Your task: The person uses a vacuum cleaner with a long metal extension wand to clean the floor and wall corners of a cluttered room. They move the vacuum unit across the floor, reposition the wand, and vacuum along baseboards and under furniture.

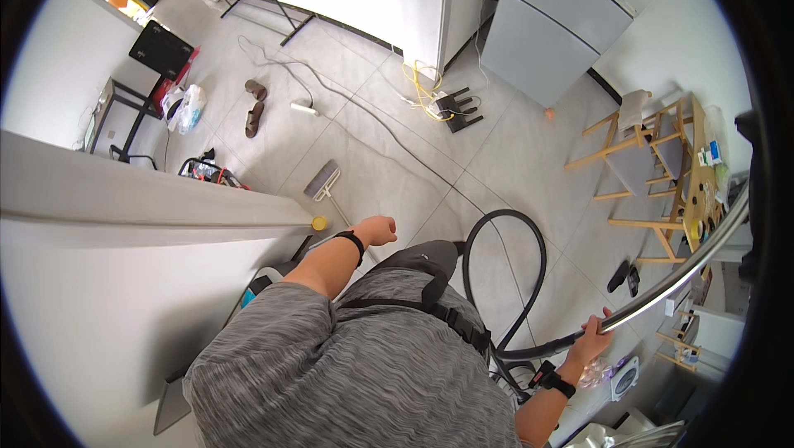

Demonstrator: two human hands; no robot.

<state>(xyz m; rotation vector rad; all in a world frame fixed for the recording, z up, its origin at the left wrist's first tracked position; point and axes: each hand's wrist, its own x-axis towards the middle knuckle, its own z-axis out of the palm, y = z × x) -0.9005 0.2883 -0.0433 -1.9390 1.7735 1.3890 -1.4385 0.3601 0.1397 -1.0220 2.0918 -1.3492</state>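
Observation:
My right hand (591,341) is closed around the lower end of a shiny metal vacuum cleaner wand (673,287), which slants up past the right rim of the view. From that end a black corrugated hose (544,256) loops over the floor beside my body. My left hand (379,230) hangs in front of my torso with its fingers curled; nothing shows in it. Just beyond it a broom (322,180) lies with its grey bristle head on the tiles, its handle running partly behind my left arm.
A power cord (397,138) crosses the tiled floor. A black router (456,112) with yellow cable (422,85) lies near the wall corner. Brown shoes (253,118) and a power strip (304,109) are ahead. Wooden chairs (611,153) and black slippers (618,276) stand right; a white wall (155,225) borders my left.

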